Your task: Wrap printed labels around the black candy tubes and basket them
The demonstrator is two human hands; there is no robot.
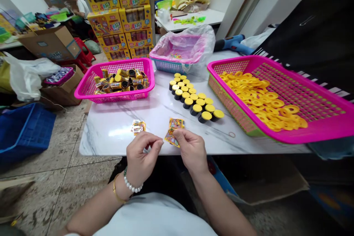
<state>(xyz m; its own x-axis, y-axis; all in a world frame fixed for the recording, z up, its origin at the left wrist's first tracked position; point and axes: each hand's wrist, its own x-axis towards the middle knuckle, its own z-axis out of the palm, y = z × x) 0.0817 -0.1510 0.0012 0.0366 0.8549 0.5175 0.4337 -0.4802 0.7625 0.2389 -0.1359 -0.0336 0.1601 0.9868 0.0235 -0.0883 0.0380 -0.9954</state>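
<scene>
the right hand (190,151) pinches a small orange-and-yellow foil sachet (173,132) over the near edge of the white marble table (110,132); the left hand (142,153) is pinched almost shut just left of it, cannot tell if gripping

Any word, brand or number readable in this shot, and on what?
Yellow cartons: red lettering, too small to read.
Foil packet at the right hand: print too blurred to read.
Labelled cylinders in the pink basket: too small to read.
No text can be quoted.
</scene>
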